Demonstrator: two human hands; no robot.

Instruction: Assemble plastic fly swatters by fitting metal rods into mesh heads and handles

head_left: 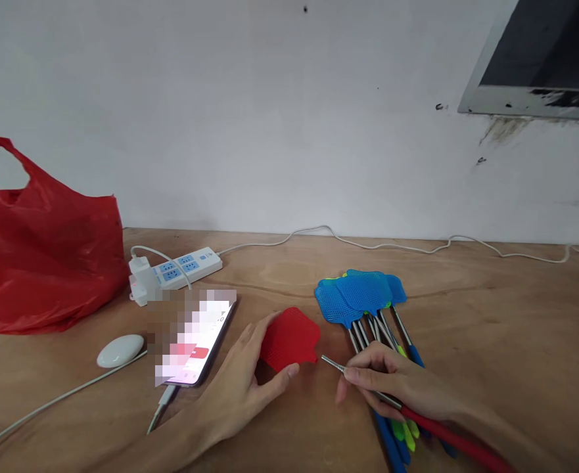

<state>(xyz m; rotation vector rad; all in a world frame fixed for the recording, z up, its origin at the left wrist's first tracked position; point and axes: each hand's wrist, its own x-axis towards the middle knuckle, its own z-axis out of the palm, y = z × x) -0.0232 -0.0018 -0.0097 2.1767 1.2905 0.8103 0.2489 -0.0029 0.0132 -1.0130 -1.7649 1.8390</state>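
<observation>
My left hand [242, 387] holds a red mesh swatter head [290, 338] between thumb and fingers, just above the wooden table [491, 328]. My right hand [392, 381] pinches a thin metal rod with a red handle [447, 437]. The rod's bare tip points toward the red head and stops a short gap from it. Right behind my right hand lies a pile of several fly swatters [361, 295] with blue mesh heads, metal shafts and blue or green handles.
A red plastic bag [43, 256] stands at the back left. Beside it lie a white power strip [181, 269] and its cable, a phone [195, 338] on a charging lead, and a white oval device [120, 350]. A wall runs close behind the table.
</observation>
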